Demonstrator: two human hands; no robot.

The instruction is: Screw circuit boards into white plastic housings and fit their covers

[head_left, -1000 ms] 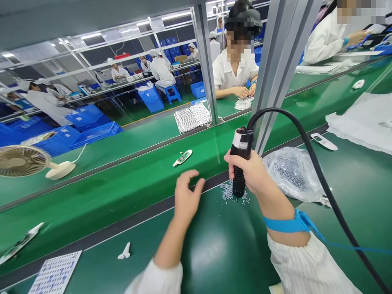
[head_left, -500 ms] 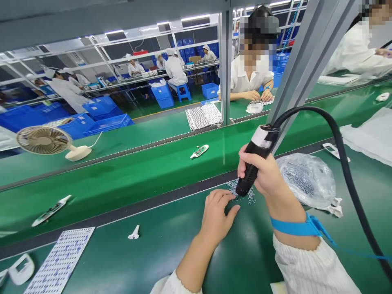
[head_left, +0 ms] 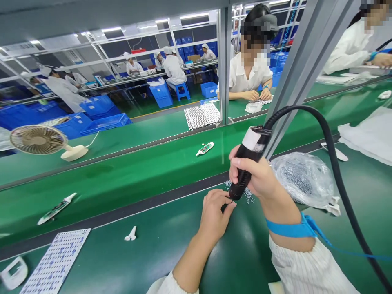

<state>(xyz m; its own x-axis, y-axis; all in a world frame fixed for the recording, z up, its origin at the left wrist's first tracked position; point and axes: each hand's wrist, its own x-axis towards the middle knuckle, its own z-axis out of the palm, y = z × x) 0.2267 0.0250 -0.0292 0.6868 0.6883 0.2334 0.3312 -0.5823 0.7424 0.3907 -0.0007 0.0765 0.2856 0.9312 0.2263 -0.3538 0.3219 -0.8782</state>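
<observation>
My right hand (head_left: 260, 175) is wrapped around a black electric screwdriver (head_left: 245, 163), which is tilted with its tip pointing down. A thick black cable curves from its top end. My left hand (head_left: 216, 212) is beside the tip, thumb and forefinger brought together in a pinch just under it. Whatever lies between those fingertips is too small to make out. Behind the tip, a loose pile of small screws (head_left: 249, 196) is spread on the green bench, partly hidden by the screwdriver. A clear plastic bag of screws (head_left: 301, 177) lies to the right of my right hand.
A green conveyor belt (head_left: 137, 175) carries white housings with circuit boards (head_left: 205, 148). On the bench are a small white part (head_left: 131, 233), a printed sheet (head_left: 56, 261) and a white frame (head_left: 14, 272). A metal post (head_left: 294, 77) rises at right. Co-workers sit beyond the belt.
The screwdriver has shifted left and slightly down, its tip now at my left fingertips. My left thumb and forefinger have closed together. The housings on the belt have moved right.
</observation>
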